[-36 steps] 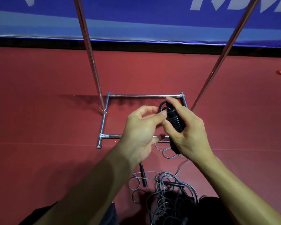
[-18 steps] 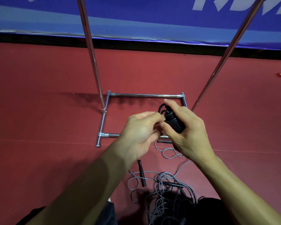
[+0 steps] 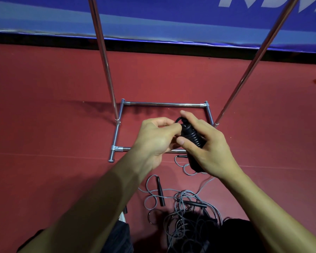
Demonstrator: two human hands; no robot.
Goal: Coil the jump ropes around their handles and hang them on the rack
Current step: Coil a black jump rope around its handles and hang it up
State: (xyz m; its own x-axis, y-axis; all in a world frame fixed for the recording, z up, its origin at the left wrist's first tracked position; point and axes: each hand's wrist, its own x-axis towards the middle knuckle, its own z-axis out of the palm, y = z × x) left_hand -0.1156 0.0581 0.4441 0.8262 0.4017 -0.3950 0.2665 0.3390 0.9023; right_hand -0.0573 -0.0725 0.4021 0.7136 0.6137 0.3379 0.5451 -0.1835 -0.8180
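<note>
Head view: right hand [image 3: 210,148] grips coiled jump rope [image 3: 192,134], top leaning away-left; left hand [image 3: 155,141] pinches it.

One left hand [image 3: 157,141] and one right hand [image 3: 208,148]. One coiled jump rope [image 3: 192,134]. One rack [image 3: 162,104] with two upright poles [image 3: 104,57] [image 3: 254,57]. Three loose handles [image 3: 160,191] [image 3: 194,203] [image 3: 181,156] lie on the floor [image 3: 44,125]. One grey rope tangle [image 3: 186,216], its ropes too knotted to count. One blue banner [image 3: 153,15].

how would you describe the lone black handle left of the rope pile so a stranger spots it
Start at the chrome rack base on the red floor and come nearer to the grey rope tangle. Just left of it lies a slim black handle pointing toward the rack; the tangle's own handle lies crosswise.
</note>
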